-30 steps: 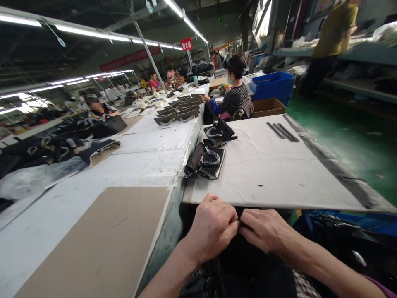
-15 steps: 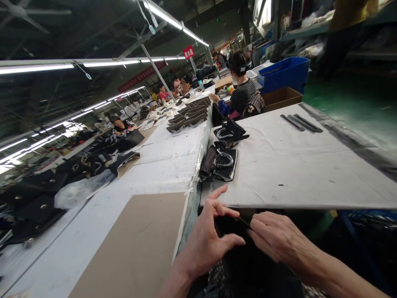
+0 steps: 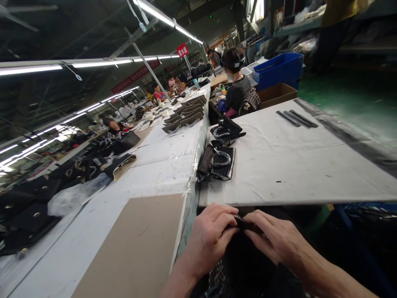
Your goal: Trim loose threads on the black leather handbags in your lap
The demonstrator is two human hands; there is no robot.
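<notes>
- Head view: the fingers of the left hand are curled tight, pinching the top edge of a black piece against the thumb.
- Facing it, the right hand has its fingertips clamped on the same edge, so the two hands almost touch across it.
- That black piece sits low, just under the near edge of the bench, and its dark body hangs down between the forearms. Its lower part is too dark to make out.
- The overhanging white bench top runs right above the knuckles and hides what lies beyond the piece.
- On the bench, near the hands, lies a stack of black parts, with a second black heap just behind it.
- Dark strips lie well apart, at the far right of the bench.
- To the left, a brown card sheet lies flat on the neighbouring surface, and a crumpled plastic bag rests further left.
- Farther off, a person in a striped top sits beside a blue crate and an open cardboard box.
- Half a second ago the left hand was spread open, forefinger raised off the piece; it has now closed onto it. The right hand has kept its pinch throughout.
</notes>
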